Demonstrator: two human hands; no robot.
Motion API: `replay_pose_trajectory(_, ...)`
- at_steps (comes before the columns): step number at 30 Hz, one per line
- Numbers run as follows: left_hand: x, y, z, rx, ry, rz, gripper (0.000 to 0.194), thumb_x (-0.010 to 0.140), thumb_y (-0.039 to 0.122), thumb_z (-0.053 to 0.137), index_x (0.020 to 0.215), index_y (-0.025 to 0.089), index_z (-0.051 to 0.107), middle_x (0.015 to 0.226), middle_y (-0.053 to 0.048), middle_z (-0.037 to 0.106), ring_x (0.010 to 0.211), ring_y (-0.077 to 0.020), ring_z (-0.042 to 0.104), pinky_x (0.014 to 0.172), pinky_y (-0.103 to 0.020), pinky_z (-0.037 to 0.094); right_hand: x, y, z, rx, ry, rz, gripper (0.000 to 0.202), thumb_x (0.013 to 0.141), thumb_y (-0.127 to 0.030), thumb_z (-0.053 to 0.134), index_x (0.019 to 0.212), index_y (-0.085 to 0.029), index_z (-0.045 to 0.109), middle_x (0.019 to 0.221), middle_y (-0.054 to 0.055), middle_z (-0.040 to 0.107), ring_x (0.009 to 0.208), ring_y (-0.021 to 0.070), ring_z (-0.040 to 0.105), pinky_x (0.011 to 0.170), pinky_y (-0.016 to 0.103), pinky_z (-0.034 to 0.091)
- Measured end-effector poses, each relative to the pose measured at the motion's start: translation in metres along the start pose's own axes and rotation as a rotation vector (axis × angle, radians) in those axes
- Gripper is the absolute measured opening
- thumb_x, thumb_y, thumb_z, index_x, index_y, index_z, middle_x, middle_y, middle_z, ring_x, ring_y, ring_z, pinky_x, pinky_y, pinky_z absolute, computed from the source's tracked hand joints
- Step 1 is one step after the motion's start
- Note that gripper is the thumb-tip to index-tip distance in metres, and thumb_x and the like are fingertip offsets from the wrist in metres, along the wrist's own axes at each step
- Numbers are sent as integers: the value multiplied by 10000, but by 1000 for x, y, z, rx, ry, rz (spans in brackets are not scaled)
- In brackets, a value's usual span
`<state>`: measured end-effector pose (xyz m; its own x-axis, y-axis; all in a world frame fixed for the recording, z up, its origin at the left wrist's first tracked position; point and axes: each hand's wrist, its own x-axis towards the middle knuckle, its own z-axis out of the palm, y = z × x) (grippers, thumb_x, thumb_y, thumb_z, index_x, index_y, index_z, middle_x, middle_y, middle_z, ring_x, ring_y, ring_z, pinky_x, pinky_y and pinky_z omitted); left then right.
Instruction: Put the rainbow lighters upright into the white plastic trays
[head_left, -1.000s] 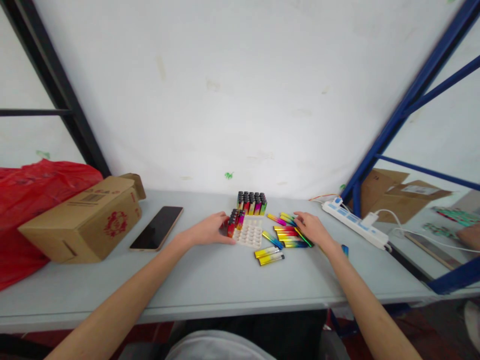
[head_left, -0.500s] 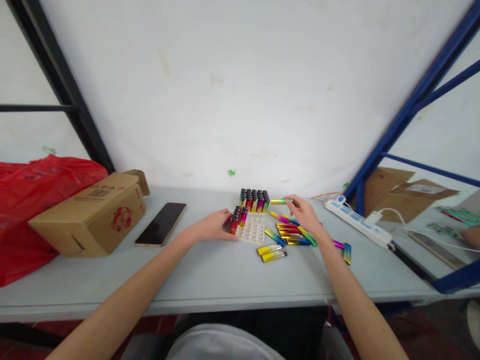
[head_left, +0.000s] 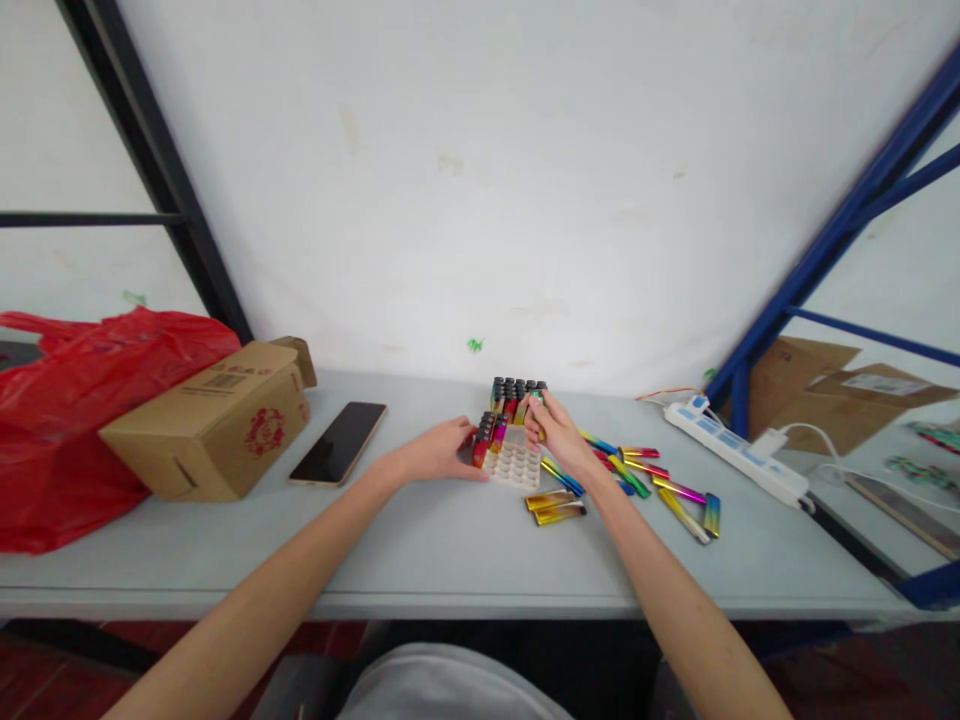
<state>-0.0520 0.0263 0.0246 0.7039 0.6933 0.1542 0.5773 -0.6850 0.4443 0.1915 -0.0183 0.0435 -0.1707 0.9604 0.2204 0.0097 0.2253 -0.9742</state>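
My left hand (head_left: 442,452) has its thumb and fingers curved around the left side of a white tray (head_left: 517,468) with rows of round holes. Several shiny lighters (head_left: 489,436) with black tops stand upright along the tray's left end. My right hand (head_left: 561,434) is closed around a lighter (head_left: 536,396) whose green end shows above the fingers, over the tray's right far side. Behind the tray a block of upright lighters (head_left: 510,398) is partly covered by that hand. Loose metallic lighters (head_left: 634,478) lie to the right, with two yellow ones (head_left: 555,506) in front.
On the left are a black phone (head_left: 339,443), a cardboard box (head_left: 210,425) and a red plastic bag (head_left: 67,440). A white power strip (head_left: 739,450) with plugs and cable lies along the right, near a blue metal frame (head_left: 832,240). A wall stands behind the table.
My right hand has moved left from beside the lighter block to above the tray, turning its lighter from level to upright. My left hand stays at the tray. The view has shifted slightly.
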Motion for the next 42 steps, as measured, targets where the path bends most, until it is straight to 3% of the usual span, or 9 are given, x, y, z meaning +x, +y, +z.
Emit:
replay_pose_trajectory(4,1,0,0,-5,-6,4,635,709,721,786,1012,171,690,995,-79,647,902,-279,643,850,-365,522,-5,16,3,-44,-52,114,596,855,-846,566,827,-261,453,641,-77,362,482,100,308,441,234,217)
replay_pose_trajectory(10,2,0,0,8,-36,12,650,742,731,760,1030,156,666,1023,-96,644,939,-291,638,865,-386,519,-8,22,14,-79,184,193,668,914,-808,435,553,-254,336,476,-64,247,431,94,191,428,276,140)
replay_pose_trajectory(15,1,-1,1,26,-30,16,643,748,730,761,1019,156,665,1011,-90,636,912,-277,633,843,-378,517,-8,24,17,-97,211,189,576,968,-616,403,524,-258,321,447,-53,255,406,96,183,414,280,128)
replay_pose_trajectory(21,2,-1,1,12,-17,17,646,730,732,773,1021,163,679,1003,-84,650,906,-276,641,832,-362,520,-9,24,16,-51,217,218,619,952,-717,421,550,-252,347,453,-63,269,401,90,189,404,268,146)
replay_pose_trajectory(28,1,0,0,8,-23,14,630,733,723,772,1011,165,678,1003,-82,644,919,-277,638,839,-362,517,-9,24,16,-65,208,162,567,952,-611,429,522,-256,326,458,-52,267,409,94,200,420,271,136)
replay_pose_trajectory(31,1,0,0,27,-16,0,610,725,722,779,964,171,670,979,-72,634,885,-267,624,821,-365,514,-10,25,15,-41,156,156,620,947,-709,427,536,-248,373,470,-58,260,411,92,198,425,270,144)
replay_pose_trajectory(34,1,0,0,30,-21,0,619,723,727,778,972,171,669,978,-68,627,873,-261,621,804,-359,511,-11,22,14,-37,89,114,643,943,-803,407,682,-229,537,523,-65,306,421,103,244,426,265,202)
replay_pose_trajectory(37,1,0,0,24,-11,0,642,709,742,778,983,170,676,978,-68,633,876,-265,628,798,-356,514,-16,14,13,-195,60,-9,580,993,-762,385,912,-237,616,601,-47,462,483,143,427,487,280,371)
replay_pose_trajectory(42,0,0,1,2,-3,7,639,711,730,782,1009,174,686,994,-73,646,883,-269,639,817,-360,520,-23,2,12,-649,87,-327,409,1025,-596,515,905,-222,627,876,44,666,793,200,633,744,317,504)
